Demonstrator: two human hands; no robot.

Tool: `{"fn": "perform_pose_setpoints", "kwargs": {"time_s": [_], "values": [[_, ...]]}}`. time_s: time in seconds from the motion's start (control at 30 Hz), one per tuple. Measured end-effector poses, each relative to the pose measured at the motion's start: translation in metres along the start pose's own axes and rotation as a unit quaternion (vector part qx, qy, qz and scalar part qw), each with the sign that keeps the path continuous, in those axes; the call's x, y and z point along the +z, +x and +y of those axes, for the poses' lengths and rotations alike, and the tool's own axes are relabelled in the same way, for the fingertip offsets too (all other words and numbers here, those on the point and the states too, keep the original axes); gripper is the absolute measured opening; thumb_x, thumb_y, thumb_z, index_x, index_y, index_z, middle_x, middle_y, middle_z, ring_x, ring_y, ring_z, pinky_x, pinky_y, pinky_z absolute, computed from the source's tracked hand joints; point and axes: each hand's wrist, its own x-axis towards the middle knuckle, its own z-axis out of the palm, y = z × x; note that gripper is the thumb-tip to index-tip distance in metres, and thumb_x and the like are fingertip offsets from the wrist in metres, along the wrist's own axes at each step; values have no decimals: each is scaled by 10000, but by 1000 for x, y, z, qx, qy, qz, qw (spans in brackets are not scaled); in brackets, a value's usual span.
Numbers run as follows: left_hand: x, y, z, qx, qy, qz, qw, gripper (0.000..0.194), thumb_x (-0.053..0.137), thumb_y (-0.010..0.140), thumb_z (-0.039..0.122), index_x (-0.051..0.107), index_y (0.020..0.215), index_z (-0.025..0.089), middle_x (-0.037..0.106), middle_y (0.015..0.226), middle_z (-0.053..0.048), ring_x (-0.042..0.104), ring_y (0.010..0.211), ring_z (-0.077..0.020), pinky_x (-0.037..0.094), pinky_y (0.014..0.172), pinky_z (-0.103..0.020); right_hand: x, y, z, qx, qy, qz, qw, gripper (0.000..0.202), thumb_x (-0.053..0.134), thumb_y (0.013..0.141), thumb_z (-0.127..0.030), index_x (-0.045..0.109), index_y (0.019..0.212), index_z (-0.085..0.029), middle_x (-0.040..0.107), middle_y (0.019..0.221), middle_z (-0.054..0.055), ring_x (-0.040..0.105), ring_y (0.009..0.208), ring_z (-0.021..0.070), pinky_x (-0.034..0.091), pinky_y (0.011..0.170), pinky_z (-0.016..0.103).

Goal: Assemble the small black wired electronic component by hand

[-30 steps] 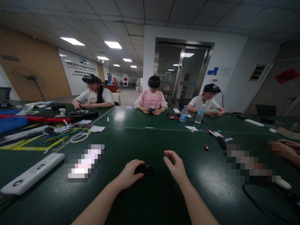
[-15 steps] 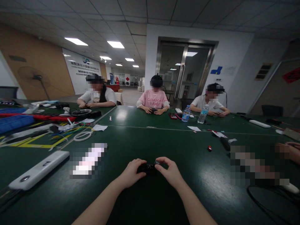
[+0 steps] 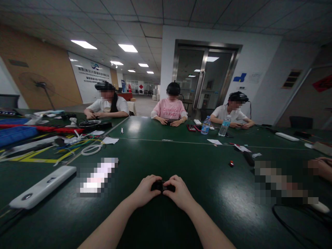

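Just above the green tabletop (image 3: 197, 166), both of my hands are closed on a small black object (image 3: 162, 186). My left hand (image 3: 145, 191) grips its left end between thumb and fingers. Around the right end are the fingers and thumb of my right hand (image 3: 179, 193), which nearly meet those of the left. Most of the object is covered by my fingertips, and its kind is too dark to make out. A pixelated bright phone-like slab (image 3: 98, 176) lies to the left of my hands.
A white power strip (image 3: 44, 186) lies far left, near tangled cables (image 3: 92, 149) and blue trays (image 3: 18, 135). Two water bottles (image 3: 206, 125) stand across the table. A small red item (image 3: 231, 163) lies to the right. Several people sit around; another person's hand (image 3: 320, 167) shows at right.
My right hand has moved left, closer to my left hand, and its fingers have closed further over the black object. My left hand stays nearly in place.
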Motion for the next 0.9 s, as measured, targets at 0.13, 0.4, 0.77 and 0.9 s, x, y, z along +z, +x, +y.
{"fn": "perform_pose_setpoints", "kwargs": {"time_s": [0.13, 0.4, 0.77, 0.9], "values": [[-1, -1, 3, -7, -1, 1, 1000, 431, 612, 720, 262, 538, 1143, 236, 578, 1111, -46, 517, 1046, -226, 390, 914, -356, 1, -1, 1, 2, 9, 5, 1000, 214, 640, 710, -274, 641, 923, -296, 518, 1014, -8, 490, 1007, 200, 391, 893, 366], [-1, -1, 7, 9, 9, 11, 1000, 373, 581, 722, 208, 549, 1094, 223, 582, 1098, -56, 520, 1029, -225, 390, 916, -356, -7, -2, 9, -18, 52, 0, 998, 419, 630, 690, -175, 585, 1086, -303, 497, 1186, 7, 448, 1147, 204, 324, 1003, 364], [3, 0, -3, -5, -7, 15, 1000, 458, 584, 741, 264, 499, 1188, 215, 530, 1191, -75, 474, 1107, -233, 369, 963, -368, -8, -5, 6, 6, 53, -4, 999, 339, 597, 731, -238, 583, 1065, -292, 534, 1128, -1, 497, 1089, 204, 375, 944, 362], [4, 1, -5, -9, -8, 18, 1000, 403, 568, 763, 291, 527, 1157, 213, 533, 1187, -74, 482, 1100, -227, 381, 953, -362, -9, -5, 5, -12, 45, -6, 999, 266, 572, 758, -240, 613, 1015, -297, 549, 1115, -8, 486, 1097, 198, 365, 950, 376]]}}
